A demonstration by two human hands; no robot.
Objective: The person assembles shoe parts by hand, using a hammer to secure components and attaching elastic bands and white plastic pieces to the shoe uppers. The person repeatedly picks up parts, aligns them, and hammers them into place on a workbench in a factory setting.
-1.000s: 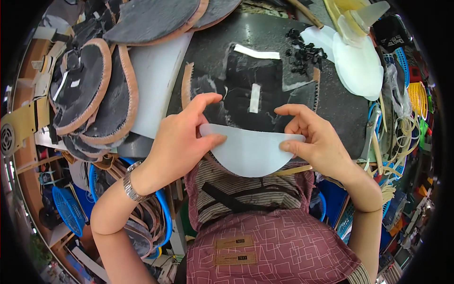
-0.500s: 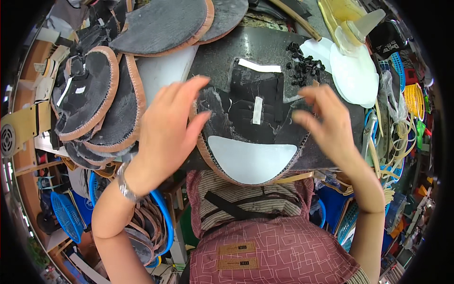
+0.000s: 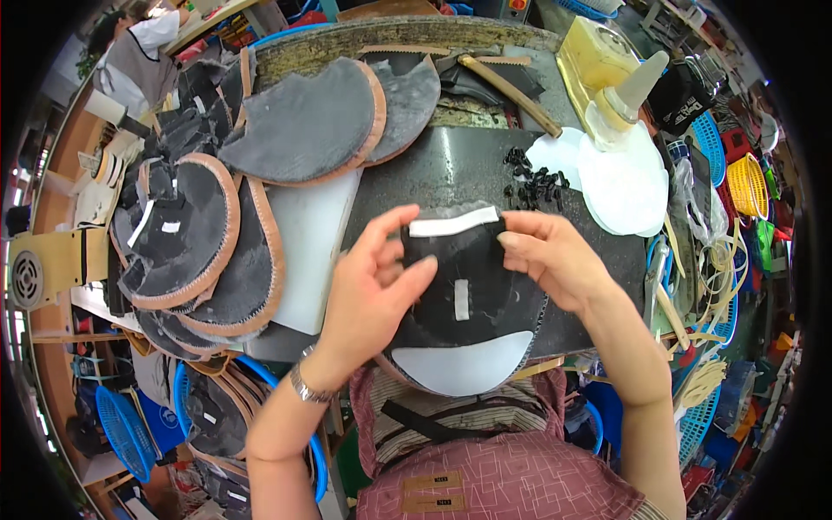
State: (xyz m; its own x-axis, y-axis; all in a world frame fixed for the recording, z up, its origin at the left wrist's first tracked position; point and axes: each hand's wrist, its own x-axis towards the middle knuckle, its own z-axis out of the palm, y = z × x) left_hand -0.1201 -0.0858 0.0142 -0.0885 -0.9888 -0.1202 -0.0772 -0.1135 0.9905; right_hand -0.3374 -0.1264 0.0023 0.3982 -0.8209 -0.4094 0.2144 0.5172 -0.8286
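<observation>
While pinched at its upper corners, black rounded fabric panel (image 3: pixel 472 299) held up over dark work slab (image 3: pixel 451 169). Left hand (image 3: pixel 373 290) gripping upper left edge, thumb across front; right hand (image 3: pixel 550 260) gripping upper right edge, fingers pressed together on cloth. White strip (image 3: pixel 453 222) between both grips; white crescent piece (image 3: pixel 464 366) at lower end, below them. Stacked grey panels (image 3: pixel 199 251) left of left grip; small black bits (image 3: pixel 533 184) just above right grip.
</observation>
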